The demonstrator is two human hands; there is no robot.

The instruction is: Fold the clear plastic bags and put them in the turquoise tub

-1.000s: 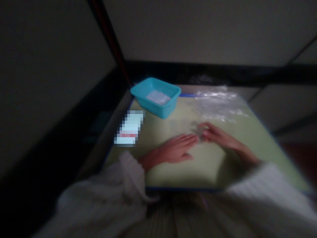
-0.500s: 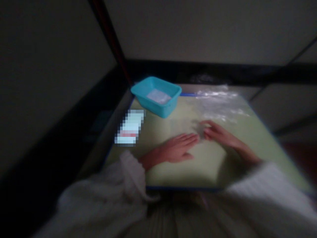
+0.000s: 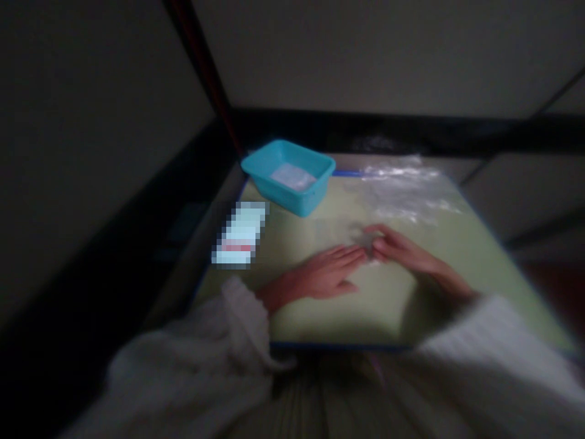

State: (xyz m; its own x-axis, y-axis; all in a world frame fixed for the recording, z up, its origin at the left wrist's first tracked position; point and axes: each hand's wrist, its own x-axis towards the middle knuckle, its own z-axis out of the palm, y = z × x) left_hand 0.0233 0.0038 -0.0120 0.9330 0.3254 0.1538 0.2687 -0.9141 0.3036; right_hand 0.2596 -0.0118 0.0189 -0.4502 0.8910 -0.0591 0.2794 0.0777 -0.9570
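My left hand (image 3: 326, 274) lies flat on the pale yellow tabletop (image 3: 315, 323), palm down, fingers stretched together and the thumb apart. Just right of its fingertips is my right hand (image 3: 395, 247), its fingers bent in and the thumb closed toward them. A faint piece of thin clear plastic (image 3: 361, 235) lies under and between the fingertips; the right fingers appear to pinch its edge. Dim light and blur hide its outline.
A turquoise plastic basket (image 3: 292, 198) stands at the back left with a whitish packet (image 3: 292, 177) inside. Crinkled clear plastic (image 3: 406, 189) is heaped at the back right. A pixelated bright rectangle (image 3: 242, 235) lies by the left edge. Walls rise behind the table.
My right hand has shifted slightly left, closer to the left fingertips. My left hand, the basket and the heaped plastic stay in place.
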